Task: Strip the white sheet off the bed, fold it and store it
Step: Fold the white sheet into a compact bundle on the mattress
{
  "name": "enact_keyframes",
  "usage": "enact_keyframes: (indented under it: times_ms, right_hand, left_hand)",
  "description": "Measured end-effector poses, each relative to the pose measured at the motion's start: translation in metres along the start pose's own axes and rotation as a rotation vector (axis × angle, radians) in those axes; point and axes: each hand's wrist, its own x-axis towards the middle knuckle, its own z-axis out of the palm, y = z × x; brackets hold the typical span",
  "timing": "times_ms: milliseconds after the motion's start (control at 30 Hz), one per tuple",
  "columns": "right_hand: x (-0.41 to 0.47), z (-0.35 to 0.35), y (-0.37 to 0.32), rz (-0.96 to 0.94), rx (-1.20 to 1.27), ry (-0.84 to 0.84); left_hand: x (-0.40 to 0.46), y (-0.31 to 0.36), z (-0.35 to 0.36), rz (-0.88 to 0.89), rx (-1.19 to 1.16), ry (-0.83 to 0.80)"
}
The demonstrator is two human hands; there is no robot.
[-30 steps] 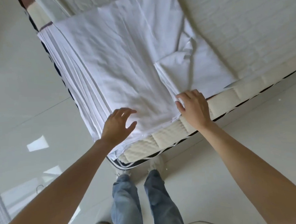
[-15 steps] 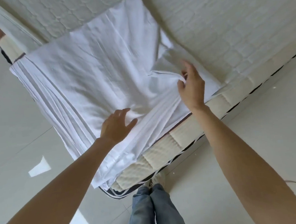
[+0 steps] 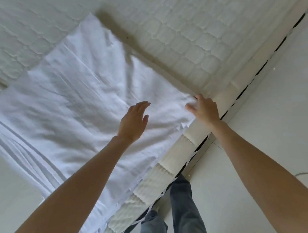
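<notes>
White cotton sheet: folded in layers, lying on the mattress under and ahead of both hands. I judge it light, limp, prone to sliding; best taken at corners and stacked edges. Right hand: fingers pinching the sheet's corner at the mattress edge. Left hand: released, fingers straight, just over the cloth, holding nothing.

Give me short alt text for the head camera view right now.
A person's right hand grips the edge of a white sheet spread on a bare quilted mattress, while the left hand hovers open above it.
</notes>
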Motion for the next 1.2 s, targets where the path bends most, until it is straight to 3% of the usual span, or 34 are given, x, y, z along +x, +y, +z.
enact_keyframes:
  times_ms: [67,133,300,400,467,633,733,833,933,1000,1133,1200]
  right_hand:
    - [0.012,-0.007,-0.003,-0.044,-0.101,0.039]
    - [0.021,-0.015,-0.008,-0.136,-0.047,0.043]
    - [0.030,-0.029,-0.008,-0.350,0.007,0.133]
    - [0.032,-0.030,-0.002,-0.344,0.067,0.245]
    - [0.037,-0.024,0.002,-0.282,0.048,0.260]
    - [0.058,-0.009,0.016,-0.104,-0.074,0.043]
    - [0.060,-0.007,0.014,-0.118,-0.055,-0.043]
    - [0.053,-0.018,0.001,-0.174,0.085,-0.100]
    - [0.048,-0.041,-0.007,-0.427,0.043,0.187]
    - [0.057,-0.049,-0.006,-0.442,-0.013,0.320]
    - [0.081,-0.031,0.011,-0.246,-0.197,0.136]
    - [0.072,-0.022,0.019,-0.279,-0.319,0.131]
  left_hand:
    - [0.042,0.005,0.003,0.063,0.068,0.028]
    - [0.085,0.009,0.002,0.141,0.203,0.049]
    - [0.162,0.017,-0.004,0.391,0.471,-0.115]
    - [0.180,0.005,-0.026,0.634,0.517,0.175]
    - [0.183,0.003,-0.029,0.664,0.529,0.287]
    - [0.186,0.028,0.021,0.265,0.316,0.186]
    - [0.172,0.034,0.039,0.067,0.237,0.175]
    - [0.133,0.039,0.038,0.009,0.109,0.153]
    - [0.083,0.043,0.030,-0.084,0.032,0.100]
    - [0.058,0.044,0.030,-0.065,0.067,0.072]
    - [0.033,0.029,0.046,-0.041,0.183,-0.102]
    - [0.022,0.019,0.055,-0.045,0.214,-0.192]
